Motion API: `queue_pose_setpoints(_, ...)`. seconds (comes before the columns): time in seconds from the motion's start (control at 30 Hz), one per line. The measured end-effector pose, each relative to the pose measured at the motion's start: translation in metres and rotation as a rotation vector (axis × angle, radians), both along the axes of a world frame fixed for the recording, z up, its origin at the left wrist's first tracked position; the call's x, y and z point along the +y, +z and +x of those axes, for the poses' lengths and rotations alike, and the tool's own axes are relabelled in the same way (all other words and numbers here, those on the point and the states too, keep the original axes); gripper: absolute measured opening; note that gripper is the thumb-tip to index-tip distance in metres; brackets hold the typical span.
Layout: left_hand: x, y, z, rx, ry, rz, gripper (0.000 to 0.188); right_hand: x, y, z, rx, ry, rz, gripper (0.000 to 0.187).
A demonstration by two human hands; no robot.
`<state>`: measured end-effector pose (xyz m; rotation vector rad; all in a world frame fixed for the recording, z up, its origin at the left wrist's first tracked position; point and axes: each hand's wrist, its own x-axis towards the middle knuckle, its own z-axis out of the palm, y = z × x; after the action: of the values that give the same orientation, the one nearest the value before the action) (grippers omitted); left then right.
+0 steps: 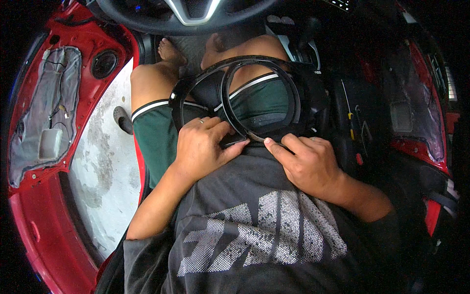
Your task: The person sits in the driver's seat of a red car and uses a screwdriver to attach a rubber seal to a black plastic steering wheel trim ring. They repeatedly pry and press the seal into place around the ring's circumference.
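A black plastic trim frame (pixel 226 93) with large round openings rests across my lap, its near edge against my shirt. My left hand (pixel 203 147) is closed round this near edge, thumb pointing toward the middle. My right hand (pixel 308 161) is closed at the same edge, its index finger stretched along a thin greyish strip (pixel 255 137) at the rim of the round opening. Whether the strip is loose tape or a thin tool I cannot tell. The fingertips of both hands are close together, and their undersides are hidden.
A steering wheel (pixel 191 22) is ahead of my knees. On the left stands an open red car door (pixel 90 81) with its inner panel off; a grey clog (pixel 122 120) lies on the ground outside. A yellow-handled screwdriver (pixel 351 125) lies at my right, near a gear lever (pixel 309 30).
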<state>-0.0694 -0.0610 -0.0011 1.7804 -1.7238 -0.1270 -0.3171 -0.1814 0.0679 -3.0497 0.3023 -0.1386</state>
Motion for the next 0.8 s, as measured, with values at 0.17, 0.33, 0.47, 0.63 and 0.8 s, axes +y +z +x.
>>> queue_pose_setpoints(0.17,-0.001,0.000,-0.001,-0.036,-0.008,-0.034,0.038,-0.001,0.000,-0.001,-0.008,0.000,0.026,0.036)
queue_pose_setpoints(0.33,0.004,0.003,-0.002,0.022,-0.044,-0.031,0.035,-0.002,0.000,-0.002,-0.015,0.005,0.024,0.037)
queue_pose_setpoints(0.47,0.007,0.003,-0.006,0.033,-0.001,0.040,0.031,-0.003,0.001,0.004,-0.029,0.011,0.014,0.038)
queue_pose_setpoints(0.63,0.003,0.009,-0.011,-0.012,0.069,0.145,0.035,-0.002,0.002,0.007,-0.009,0.013,0.024,0.039)
queue_pose_setpoints(0.8,-0.003,0.009,-0.009,-0.100,0.153,0.266,0.040,-0.003,-0.005,0.012,-0.067,-0.003,0.043,0.039)
